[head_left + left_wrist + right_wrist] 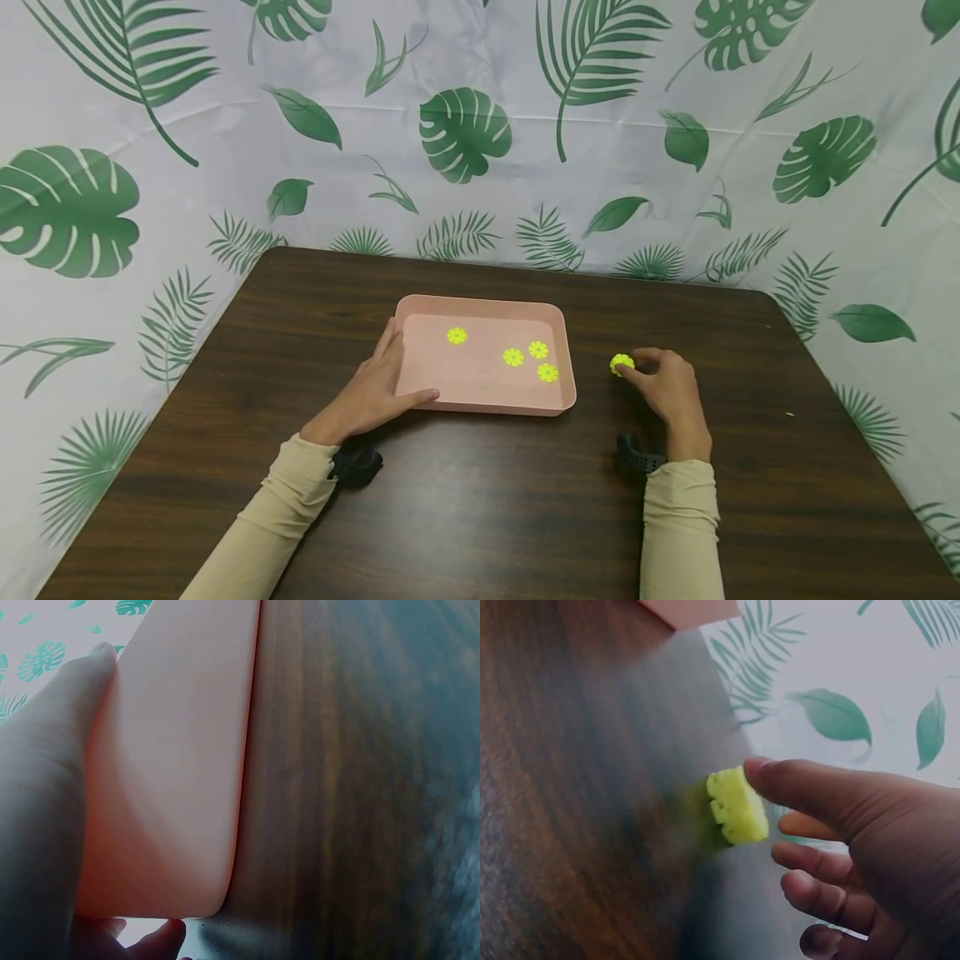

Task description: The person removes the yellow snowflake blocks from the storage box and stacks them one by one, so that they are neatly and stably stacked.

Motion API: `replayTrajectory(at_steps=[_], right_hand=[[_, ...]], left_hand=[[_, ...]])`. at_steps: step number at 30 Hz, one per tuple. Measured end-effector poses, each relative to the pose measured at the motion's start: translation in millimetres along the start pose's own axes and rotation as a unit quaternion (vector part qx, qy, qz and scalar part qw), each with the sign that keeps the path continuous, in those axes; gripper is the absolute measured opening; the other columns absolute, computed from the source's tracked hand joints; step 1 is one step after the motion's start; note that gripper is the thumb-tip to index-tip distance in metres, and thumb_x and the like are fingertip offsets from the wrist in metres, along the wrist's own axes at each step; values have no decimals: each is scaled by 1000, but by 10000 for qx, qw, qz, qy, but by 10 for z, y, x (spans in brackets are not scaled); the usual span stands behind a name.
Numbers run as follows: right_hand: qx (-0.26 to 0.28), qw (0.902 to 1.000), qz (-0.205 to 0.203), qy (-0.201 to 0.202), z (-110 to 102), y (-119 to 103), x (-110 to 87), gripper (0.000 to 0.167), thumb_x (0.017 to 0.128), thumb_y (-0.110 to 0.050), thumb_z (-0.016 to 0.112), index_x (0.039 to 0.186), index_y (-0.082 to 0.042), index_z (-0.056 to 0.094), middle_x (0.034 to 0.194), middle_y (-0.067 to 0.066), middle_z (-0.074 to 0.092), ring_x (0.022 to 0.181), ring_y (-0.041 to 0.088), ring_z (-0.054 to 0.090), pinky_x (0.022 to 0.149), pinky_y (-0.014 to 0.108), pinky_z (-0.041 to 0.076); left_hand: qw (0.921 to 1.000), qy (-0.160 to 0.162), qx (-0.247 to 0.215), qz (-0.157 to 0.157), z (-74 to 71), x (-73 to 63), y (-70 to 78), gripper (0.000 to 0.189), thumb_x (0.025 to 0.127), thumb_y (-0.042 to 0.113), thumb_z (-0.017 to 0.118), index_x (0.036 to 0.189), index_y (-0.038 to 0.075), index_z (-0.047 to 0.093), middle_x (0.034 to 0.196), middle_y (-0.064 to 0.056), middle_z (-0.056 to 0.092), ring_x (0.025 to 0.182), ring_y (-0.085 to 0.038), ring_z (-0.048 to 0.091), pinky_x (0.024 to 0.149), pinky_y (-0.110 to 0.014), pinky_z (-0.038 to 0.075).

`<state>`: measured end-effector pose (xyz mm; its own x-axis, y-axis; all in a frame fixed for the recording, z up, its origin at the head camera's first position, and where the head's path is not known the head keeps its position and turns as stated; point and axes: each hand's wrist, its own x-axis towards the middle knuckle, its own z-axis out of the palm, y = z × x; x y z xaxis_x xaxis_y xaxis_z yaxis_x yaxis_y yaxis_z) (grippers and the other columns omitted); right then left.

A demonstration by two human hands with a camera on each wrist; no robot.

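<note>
A shallow pink tray [465, 375] lies on the table, with several yellow flower-shaped pieces [513, 357] inside, most of them toward its right end. My left hand [375, 383] spans the tray's near left corner, its straight thumb across the front rim and its fingers along the left side. The left wrist view shows the tray's wall [172, 765] close beside that thumb. To the right of the tray, my right hand [667, 392] pinches another yellow flower-shaped piece [739, 806] by its edge. This one is thick, with a notched, dotted side; the other fingers are loosely bent.
The dark wooden table [480, 500] reaches back to a white cloth [525, 183] printed with green leaves. Black bands [358, 468] are on both wrists. A small light speck [790, 414] lies on the table at right.
</note>
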<state>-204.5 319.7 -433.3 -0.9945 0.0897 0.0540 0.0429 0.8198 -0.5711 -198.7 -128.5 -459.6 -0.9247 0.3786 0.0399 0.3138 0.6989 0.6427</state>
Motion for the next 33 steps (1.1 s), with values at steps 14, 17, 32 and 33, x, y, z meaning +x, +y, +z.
replayTrajectory(at_steps=[14,17,32,33], right_hand=[[448,9965,-486,504,119,-516,85,49,100,-30,70,132,7,65,123,28,62,108,45,63,91,60,52],[450,9957,-724,367,224,-686,142,45,100,-27,72,129,6,68,117,25,64,100,40,64,86,55,54],[712,9806,-1748,-524,973,-1612,361,33,96,-22,76,122,-1,75,105,16,71,89,33,64,81,45,54],[724,9794,-1777,-631,1037,-1654,370,34,96,-22,76,121,0,74,106,17,72,90,33,65,82,46,55]], left_hand=[[9999,59,-85,36,-12,8,-27,118,90,63,69,164,-3,5,173,-11,-12,159,-28,-3,116,-72,20],[9999,50,-149,17,0,2,-17,118,90,63,70,164,-2,5,173,-10,-12,159,-29,-1,116,-72,20],[9997,76,-227,-9,0,-10,-19,117,90,65,68,164,-1,6,173,-11,-10,159,-27,0,116,-71,21],[9997,72,-222,-12,5,-10,-20,117,90,66,68,164,-1,7,173,-11,-10,159,-27,1,116,-71,21]])
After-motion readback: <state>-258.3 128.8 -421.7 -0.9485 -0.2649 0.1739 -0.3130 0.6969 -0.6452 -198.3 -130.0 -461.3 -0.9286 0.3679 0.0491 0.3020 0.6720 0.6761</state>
